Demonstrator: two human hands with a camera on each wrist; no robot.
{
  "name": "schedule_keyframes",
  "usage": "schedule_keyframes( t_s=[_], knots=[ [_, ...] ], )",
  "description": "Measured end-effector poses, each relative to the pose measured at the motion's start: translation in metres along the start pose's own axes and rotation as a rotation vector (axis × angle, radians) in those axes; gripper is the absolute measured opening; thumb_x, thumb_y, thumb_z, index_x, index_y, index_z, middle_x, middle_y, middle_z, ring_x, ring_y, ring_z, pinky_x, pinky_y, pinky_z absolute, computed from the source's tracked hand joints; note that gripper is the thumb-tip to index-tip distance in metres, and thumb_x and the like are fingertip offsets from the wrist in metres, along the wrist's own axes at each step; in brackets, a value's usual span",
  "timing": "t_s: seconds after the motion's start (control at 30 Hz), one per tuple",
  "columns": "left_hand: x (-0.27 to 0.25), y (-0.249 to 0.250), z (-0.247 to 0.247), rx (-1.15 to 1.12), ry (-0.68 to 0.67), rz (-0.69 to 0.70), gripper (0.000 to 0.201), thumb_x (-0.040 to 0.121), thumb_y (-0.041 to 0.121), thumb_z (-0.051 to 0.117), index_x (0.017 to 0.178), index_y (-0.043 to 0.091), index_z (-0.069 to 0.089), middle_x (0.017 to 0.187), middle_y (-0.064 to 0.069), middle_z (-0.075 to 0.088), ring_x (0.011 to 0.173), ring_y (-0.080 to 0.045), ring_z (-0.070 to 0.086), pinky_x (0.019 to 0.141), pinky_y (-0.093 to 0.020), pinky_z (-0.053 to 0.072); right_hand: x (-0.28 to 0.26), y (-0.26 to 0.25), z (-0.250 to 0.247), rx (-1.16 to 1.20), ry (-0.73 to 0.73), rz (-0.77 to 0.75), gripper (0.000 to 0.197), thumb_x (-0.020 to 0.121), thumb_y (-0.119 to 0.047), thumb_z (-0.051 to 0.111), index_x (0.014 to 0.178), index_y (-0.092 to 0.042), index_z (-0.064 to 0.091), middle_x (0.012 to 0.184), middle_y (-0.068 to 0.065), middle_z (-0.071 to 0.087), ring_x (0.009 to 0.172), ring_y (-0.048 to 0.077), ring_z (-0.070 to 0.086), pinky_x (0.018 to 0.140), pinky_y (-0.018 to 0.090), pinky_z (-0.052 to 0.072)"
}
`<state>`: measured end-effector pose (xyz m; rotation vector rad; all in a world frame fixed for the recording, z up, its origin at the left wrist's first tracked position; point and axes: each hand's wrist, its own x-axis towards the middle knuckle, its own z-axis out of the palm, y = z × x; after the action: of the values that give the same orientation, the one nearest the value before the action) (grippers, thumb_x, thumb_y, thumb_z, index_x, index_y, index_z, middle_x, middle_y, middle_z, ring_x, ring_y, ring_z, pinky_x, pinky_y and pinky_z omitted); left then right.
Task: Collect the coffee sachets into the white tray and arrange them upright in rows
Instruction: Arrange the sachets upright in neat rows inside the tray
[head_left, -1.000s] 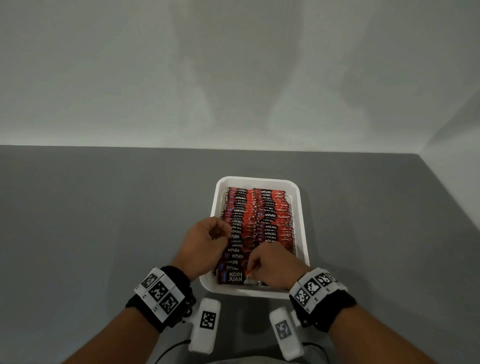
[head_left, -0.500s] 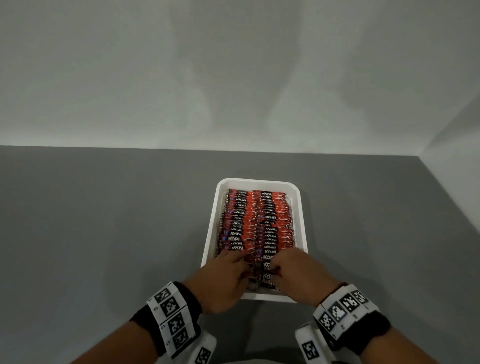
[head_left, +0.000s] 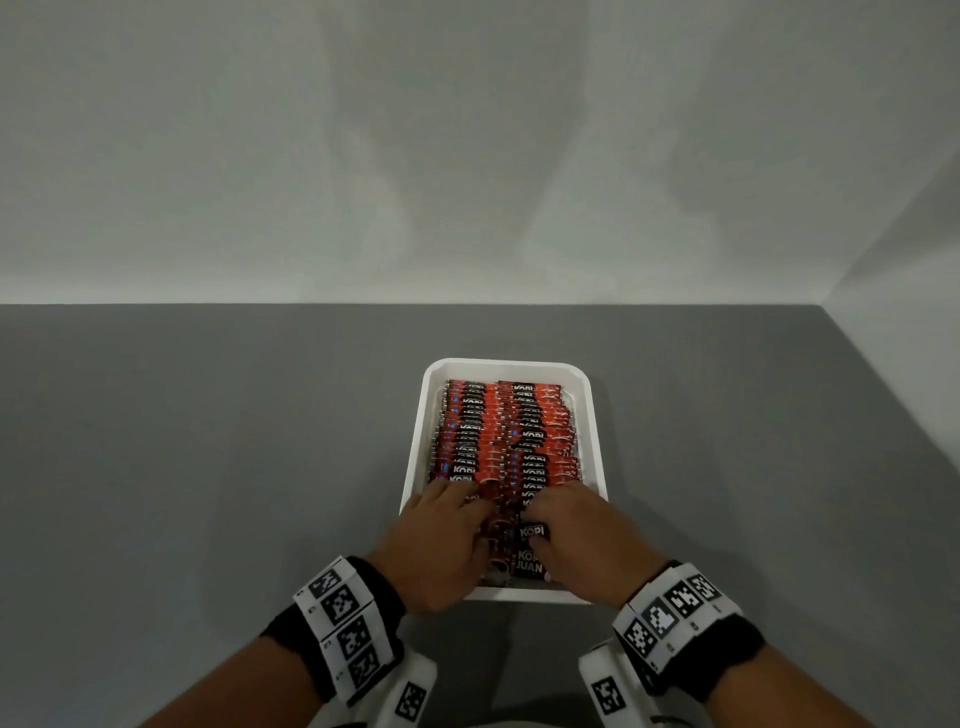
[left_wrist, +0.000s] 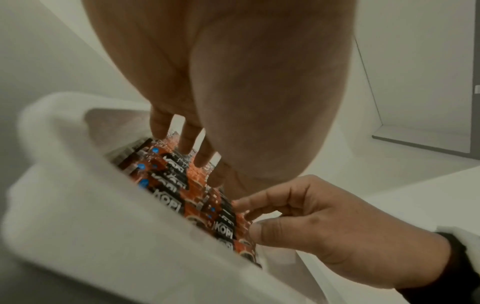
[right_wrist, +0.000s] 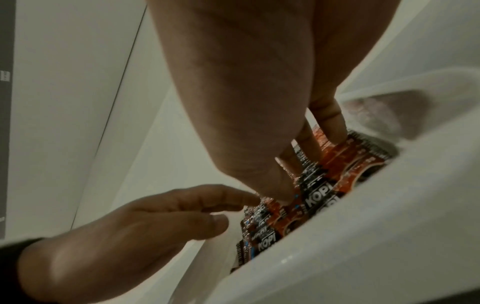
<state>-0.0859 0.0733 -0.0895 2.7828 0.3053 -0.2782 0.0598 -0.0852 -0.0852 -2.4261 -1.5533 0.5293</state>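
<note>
A white tray (head_left: 506, 364) sits on the grey table, packed with red and black coffee sachets (head_left: 498, 431) standing in two rows. Both hands are over its near end. My left hand (head_left: 462, 501) reaches down with straight fingers (left_wrist: 187, 148) whose tips touch the sachet tops (left_wrist: 166, 185) of the left row. My right hand (head_left: 550, 512) has its thumb on the near side and its fingers (right_wrist: 335, 131) on the far side of a bunch of sachets (right_wrist: 319, 191) in the right row, pinching them. The hands hide the nearest sachets.
The grey table (head_left: 208, 467) runs wide to the left and right of the tray. A pale wall (head_left: 467, 156) stands behind it, and another wall closes the right side (head_left: 909, 364). The tray's near rim (left_wrist: 78, 205) lies just under my wrists.
My left hand drew back from the middle of the left row to the near end. Both hands now lie lower on the sachets and a little further apart.
</note>
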Motion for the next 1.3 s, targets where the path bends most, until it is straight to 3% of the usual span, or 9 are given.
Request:
schedule_keyframes(
  t_s=[0.13,0.2,0.3,0.47,0.67,0.8,1.03,1.2,1.3],
  knots=[
    [0.021,0.000,-0.006,0.133,-0.071,-0.056,0.073,0.095,0.054,0.021,0.158,0.018,0.026,0.168,-0.006,0.016,0.155,-0.030,0.013,0.126,-0.047,0.011,0.010,-0.006,0.001,-0.122,-0.043,0.032,0.053,0.099,-0.040,0.052,0.147,-0.020,0.043,0.151,-0.003,0.044,0.140,0.019,0.038,0.118,0.038,0.031],
    [0.025,-0.001,-0.003,0.190,-0.132,-0.072,0.073,0.098,0.053,0.022,0.161,0.016,0.017,0.170,-0.008,0.009,0.156,-0.030,0.008,0.127,-0.048,0.008,0.012,-0.009,0.003,-0.164,-0.120,0.077,0.065,0.101,-0.043,0.049,0.156,-0.015,0.028,0.163,0.002,0.028,0.150,0.022,0.025,0.122,0.041,0.023],
    [0.023,-0.002,0.003,0.207,-0.193,-0.075,0.072,0.099,0.052,0.024,0.161,0.017,0.014,0.170,-0.007,0.008,0.156,-0.030,0.010,0.126,-0.049,0.010,0.010,-0.009,0.005,-0.173,-0.138,0.099,0.071,0.101,-0.047,0.048,0.158,-0.014,0.021,0.166,0.004,0.020,0.153,0.023,0.018,0.123,0.042,0.021],
    [0.030,-0.002,-0.005,0.181,-0.105,-0.109,0.071,0.103,0.044,0.036,0.162,0.015,0.009,0.171,-0.008,0.001,0.157,-0.031,0.002,0.127,-0.047,0.005,0.018,-0.006,0.008,-0.154,-0.083,0.142,0.079,0.101,-0.052,0.044,0.161,-0.013,0.011,0.169,0.007,0.008,0.157,0.025,0.005,0.127,0.042,0.009],
    [0.038,-0.004,-0.006,0.171,-0.184,-0.128,0.073,0.104,0.049,0.034,0.162,0.014,0.008,0.170,-0.008,0.003,0.157,-0.030,0.001,0.127,-0.048,0.003,0.024,-0.004,0.013,-0.156,-0.118,0.162,0.081,0.100,-0.057,0.043,0.160,-0.013,0.013,0.168,0.009,0.014,0.156,0.028,0.010,0.127,0.045,0.015],
    [0.042,-0.006,-0.010,0.157,-0.148,-0.120,0.074,0.103,0.046,0.037,0.162,0.014,0.007,0.171,-0.008,0.001,0.157,-0.030,0.002,0.127,-0.048,0.006,0.034,-0.003,0.006,-0.132,-0.111,0.162,0.080,0.101,-0.054,0.043,0.161,-0.014,0.010,0.169,0.008,0.008,0.156,0.029,0.006,0.127,0.047,0.014],
    [0.057,-0.003,-0.014,0.168,-0.104,-0.069,0.071,0.099,0.041,0.042,0.160,0.014,0.019,0.168,-0.006,0.017,0.154,-0.028,0.014,0.125,-0.048,0.010,0.043,-0.003,0.004,-0.174,-0.100,0.141,0.072,0.097,-0.043,0.048,0.158,-0.013,0.021,0.164,0.006,0.023,0.152,0.028,0.020,0.122,0.044,0.023],
    [0.057,-0.003,-0.012,0.184,-0.078,-0.026,0.093,0.077,0.058,0.009,0.158,0.015,0.025,0.165,-0.004,0.025,0.151,-0.026,0.022,0.124,-0.046,0.014,0.040,-0.004,0.005,-0.168,-0.078,0.149,0.071,0.096,-0.040,0.051,0.156,-0.014,0.025,0.163,0.006,0.025,0.151,0.028,0.022,0.122,0.042,0.020],
    [0.060,-0.003,-0.010,0.168,-0.068,-0.037,0.076,0.093,0.053,0.032,0.158,0.015,0.025,0.165,-0.005,0.025,0.151,-0.026,0.022,0.124,-0.045,0.015,0.041,-0.005,0.005,-0.166,-0.058,0.159,0.073,0.094,-0.042,0.054,0.156,-0.015,0.026,0.163,0.006,0.025,0.150,0.026,0.024,0.121,0.042,0.024]
  ],
)
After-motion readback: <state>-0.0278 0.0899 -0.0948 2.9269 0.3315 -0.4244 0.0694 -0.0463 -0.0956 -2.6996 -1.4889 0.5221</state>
